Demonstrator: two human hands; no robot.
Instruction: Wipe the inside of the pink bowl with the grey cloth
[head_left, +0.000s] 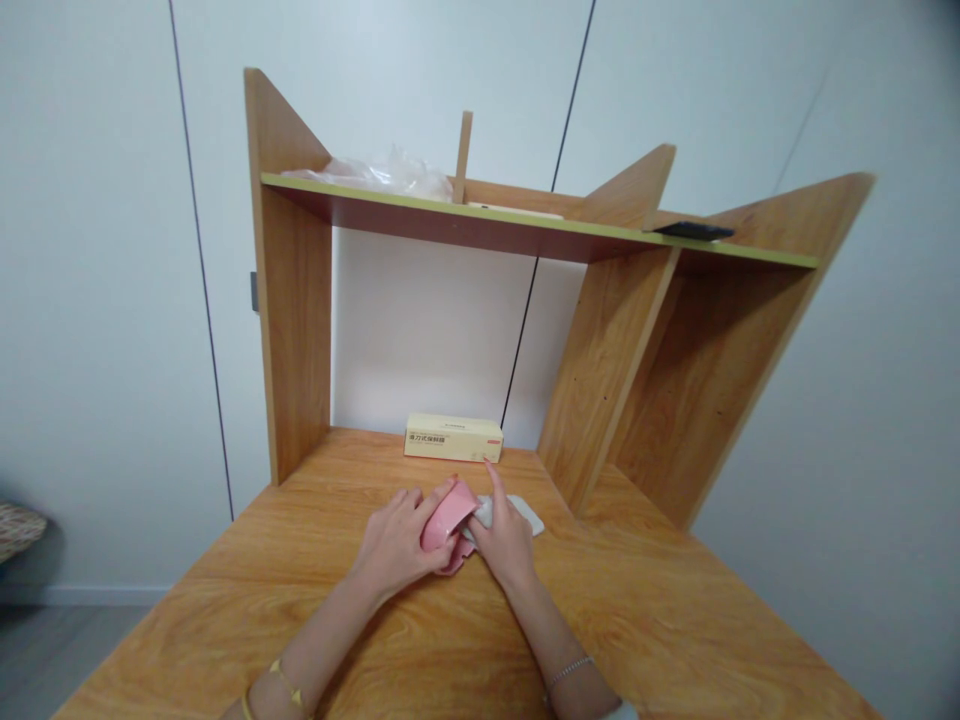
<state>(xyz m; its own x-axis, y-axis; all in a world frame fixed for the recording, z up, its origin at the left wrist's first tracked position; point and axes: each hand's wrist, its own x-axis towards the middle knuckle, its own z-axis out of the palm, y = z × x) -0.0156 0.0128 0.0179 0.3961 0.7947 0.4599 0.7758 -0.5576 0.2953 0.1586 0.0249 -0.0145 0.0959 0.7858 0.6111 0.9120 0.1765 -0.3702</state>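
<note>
A glossy pink object (451, 512), angular and hollow-looking, is held up over the desk; I cannot make out its exact kind. My left hand (401, 535) is closed round its left side, thumb below and fingers on top. Close against its right side, my right hand (504, 540) pinches a whitish crumpled cloth (482, 513), with the index finger pointing up and away. The cloth touches or lies just beside the pink object's open edge. Just behind my right hand lies a flat white piece (529, 514), partly hidden; whether it belongs to the cloth, I cannot tell.
Behind my hands, a pale yellow long box (454, 438) stands at the back of the wooden desk (637, 620). A wooden shelf unit (296, 340) rises around it. Its upper board carries a clear plastic bag (390, 175) and a dark flat item (691, 231).
</note>
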